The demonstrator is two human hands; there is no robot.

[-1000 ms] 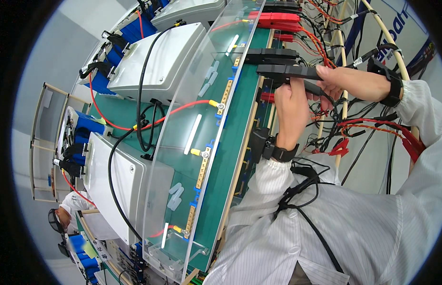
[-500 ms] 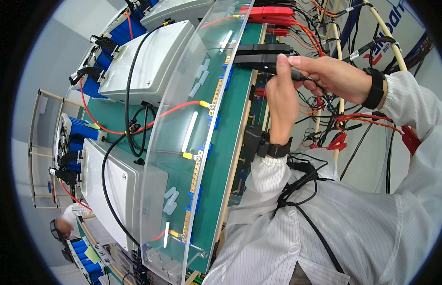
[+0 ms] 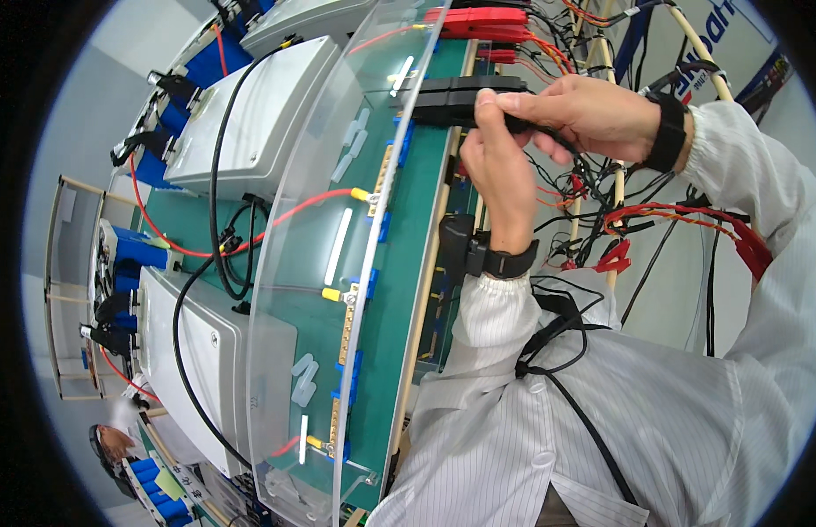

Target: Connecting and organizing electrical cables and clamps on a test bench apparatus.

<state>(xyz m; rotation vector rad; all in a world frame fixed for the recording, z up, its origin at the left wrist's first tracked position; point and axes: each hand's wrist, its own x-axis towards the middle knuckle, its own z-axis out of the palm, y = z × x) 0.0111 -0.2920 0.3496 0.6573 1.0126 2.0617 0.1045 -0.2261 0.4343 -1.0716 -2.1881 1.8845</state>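
A long black connector block (image 3: 456,98) lies across the top edge of the green panel (image 3: 399,290). My left hand (image 3: 500,176) reaches up from the lower middle and pinches the block's right end with its fingertips. My right hand (image 3: 592,112), wearing a black wrist strap, comes in from the right and grips the same end where a black cable (image 3: 553,138) leaves it. The two hands touch each other. A red connector block (image 3: 478,22) sits just above.
A curved clear plastic cover (image 3: 329,263) stands over the panel. Grey boxes (image 3: 250,123) with black and red cables lie to its left. Tangled wires and red clips (image 3: 614,255) hang at right. Another person (image 3: 114,443) is at lower left.
Both hands and the black connector block have shifted up and left in the view, closer to the clear cover's edge. The grip on the block looks the same.
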